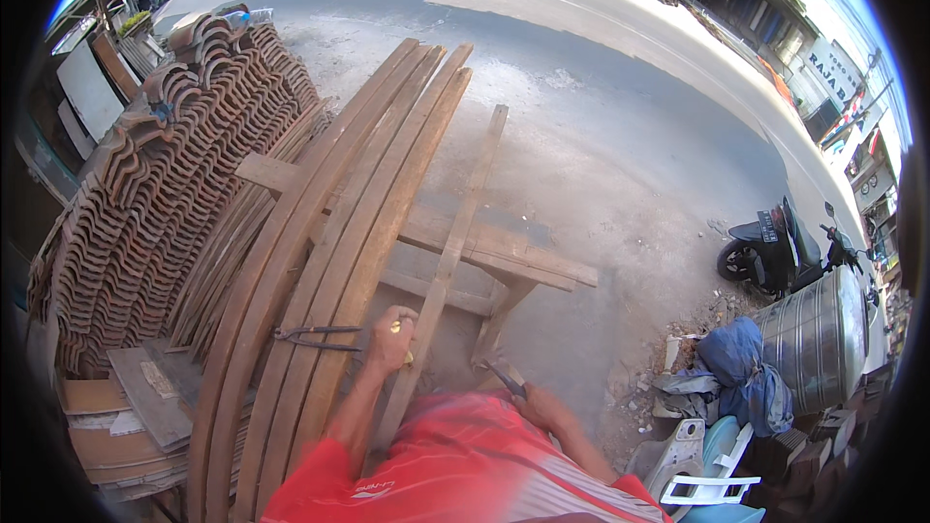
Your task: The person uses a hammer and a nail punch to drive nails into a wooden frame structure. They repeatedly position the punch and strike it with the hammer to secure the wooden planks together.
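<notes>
Head view: the right hand (542,409) is closed on a dark tool (506,380), which points forward and left from the fist. The left hand (390,339) curls round something small and yellow (408,358) (too hidden to name), between the pincers (290,335) on the grouped beams (387,223) and a lone narrow beam (455,242). Dusty ground (659,194) stretches beyond the trestle's (552,269) right end.
</notes>
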`<control>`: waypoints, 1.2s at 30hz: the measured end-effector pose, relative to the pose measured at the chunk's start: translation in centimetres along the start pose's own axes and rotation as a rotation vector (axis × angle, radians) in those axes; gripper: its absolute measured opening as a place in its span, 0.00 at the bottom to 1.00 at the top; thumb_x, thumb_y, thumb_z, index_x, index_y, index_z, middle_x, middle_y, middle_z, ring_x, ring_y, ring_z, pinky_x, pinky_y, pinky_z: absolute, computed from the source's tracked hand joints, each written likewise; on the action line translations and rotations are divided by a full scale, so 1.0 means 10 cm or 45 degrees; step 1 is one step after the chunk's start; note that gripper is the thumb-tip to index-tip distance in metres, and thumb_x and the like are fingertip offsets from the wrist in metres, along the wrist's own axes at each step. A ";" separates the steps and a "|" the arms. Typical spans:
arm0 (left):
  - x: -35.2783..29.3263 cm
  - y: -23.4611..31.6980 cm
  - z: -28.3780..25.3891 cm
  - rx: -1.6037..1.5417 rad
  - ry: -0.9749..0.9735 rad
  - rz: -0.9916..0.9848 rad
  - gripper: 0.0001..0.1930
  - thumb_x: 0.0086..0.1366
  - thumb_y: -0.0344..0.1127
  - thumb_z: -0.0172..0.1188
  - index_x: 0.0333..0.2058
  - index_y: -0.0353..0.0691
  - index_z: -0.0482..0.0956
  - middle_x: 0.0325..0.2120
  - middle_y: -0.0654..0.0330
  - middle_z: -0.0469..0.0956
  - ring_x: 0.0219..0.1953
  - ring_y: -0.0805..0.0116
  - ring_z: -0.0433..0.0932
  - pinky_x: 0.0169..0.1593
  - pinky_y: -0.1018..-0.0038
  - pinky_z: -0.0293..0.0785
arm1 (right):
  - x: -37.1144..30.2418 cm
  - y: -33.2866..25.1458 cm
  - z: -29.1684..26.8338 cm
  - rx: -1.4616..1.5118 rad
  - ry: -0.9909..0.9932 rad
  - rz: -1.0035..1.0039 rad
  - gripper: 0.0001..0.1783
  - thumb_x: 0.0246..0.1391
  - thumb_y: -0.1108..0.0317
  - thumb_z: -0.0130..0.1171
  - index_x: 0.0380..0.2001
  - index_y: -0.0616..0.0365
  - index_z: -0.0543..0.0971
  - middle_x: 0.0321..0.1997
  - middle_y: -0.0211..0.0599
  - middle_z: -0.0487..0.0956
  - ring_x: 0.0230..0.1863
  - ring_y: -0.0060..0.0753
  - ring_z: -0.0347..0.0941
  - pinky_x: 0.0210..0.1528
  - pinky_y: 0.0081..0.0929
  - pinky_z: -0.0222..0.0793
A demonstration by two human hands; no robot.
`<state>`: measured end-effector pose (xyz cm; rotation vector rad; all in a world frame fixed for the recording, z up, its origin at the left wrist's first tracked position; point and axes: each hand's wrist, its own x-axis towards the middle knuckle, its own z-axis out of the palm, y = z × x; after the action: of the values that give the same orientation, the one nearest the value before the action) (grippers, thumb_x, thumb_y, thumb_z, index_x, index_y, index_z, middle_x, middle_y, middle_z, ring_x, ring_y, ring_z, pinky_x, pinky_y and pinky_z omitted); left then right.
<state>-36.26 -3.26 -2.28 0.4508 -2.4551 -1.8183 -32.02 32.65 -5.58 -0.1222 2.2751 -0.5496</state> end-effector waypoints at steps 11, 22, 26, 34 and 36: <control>0.52 -0.25 0.15 0.234 -0.089 -0.074 0.11 0.68 0.31 0.53 0.46 0.34 0.77 0.27 0.52 0.80 0.28 0.68 0.82 0.37 0.68 0.78 | 0.18 -0.07 -0.04 0.129 0.074 -0.128 0.28 0.65 0.50 0.55 0.52 0.69 0.75 0.46 0.68 0.81 0.50 0.67 0.79 0.53 0.54 0.71; -0.16 0.08 0.05 -0.155 0.226 0.032 0.11 0.69 0.27 0.52 0.48 0.36 0.77 0.24 0.58 0.76 0.29 0.72 0.79 0.39 0.72 0.76 | 0.18 0.10 -0.11 0.217 0.141 -0.164 0.27 0.65 0.50 0.56 0.52 0.66 0.75 0.46 0.64 0.82 0.48 0.66 0.78 0.52 0.53 0.71; 0.60 -0.49 0.38 0.525 0.250 0.237 0.12 0.68 0.26 0.52 0.47 0.36 0.79 0.26 0.58 0.78 0.29 0.70 0.80 0.38 0.71 0.76 | 0.22 -0.08 -0.42 0.063 0.076 -0.162 0.28 0.65 0.51 0.56 0.52 0.67 0.75 0.46 0.66 0.82 0.50 0.66 0.79 0.53 0.52 0.71; -0.72 -0.15 -0.56 -0.555 1.217 0.195 0.13 0.77 0.37 0.46 0.49 0.35 0.74 0.19 0.66 0.64 0.22 0.75 0.64 0.27 0.75 0.66 | 0.44 0.24 -0.57 0.184 0.048 -0.272 0.28 0.63 0.52 0.57 0.53 0.69 0.75 0.45 0.67 0.82 0.50 0.68 0.79 0.54 0.54 0.72; -0.86 0.05 -0.84 -0.397 1.557 0.179 0.16 0.77 0.40 0.47 0.51 0.34 0.73 0.21 0.67 0.64 0.23 0.75 0.64 0.28 0.75 0.65 | 0.48 0.39 -0.56 0.251 0.082 -0.281 0.27 0.63 0.53 0.58 0.51 0.69 0.75 0.44 0.66 0.82 0.48 0.67 0.79 0.53 0.54 0.72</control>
<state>-26.39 -8.63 1.89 0.9469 -1.3061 -1.2019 -39.09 36.92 -7.08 -0.2628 2.2692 -0.9015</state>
